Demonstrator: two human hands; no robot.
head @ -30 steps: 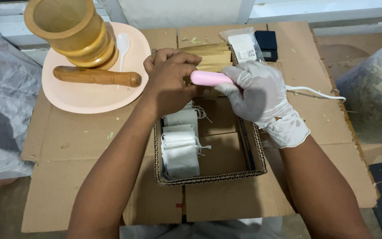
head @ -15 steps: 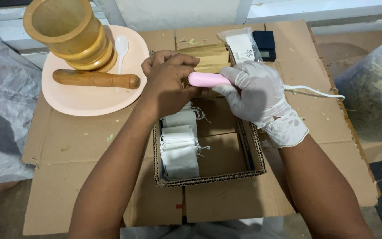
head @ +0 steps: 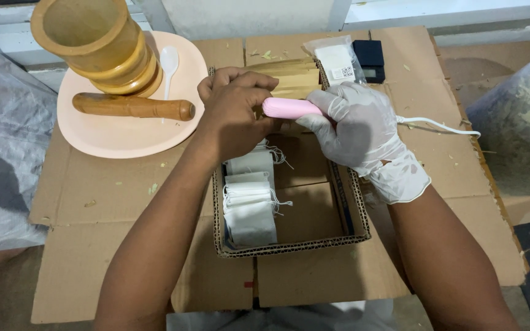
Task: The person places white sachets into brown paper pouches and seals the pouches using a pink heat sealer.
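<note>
Both hands unmoved: left hand (head: 237, 113), gloved right hand (head: 357, 125) gripping one pink tool (head: 289, 108).

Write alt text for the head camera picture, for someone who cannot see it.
A gloved right hand and a bare left hand grip a pink corded tool over a cardboard box of white sachets. A wooden mortar and pestle sit on a plate.

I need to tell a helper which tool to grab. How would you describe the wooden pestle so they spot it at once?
Look at the round peach plate at the upper left of the cardboard. On it stands a wooden mortar with a white spoon beside it. The pestle is the brown rod lying flat in front of the mortar, the only long wooden piece there.
</note>
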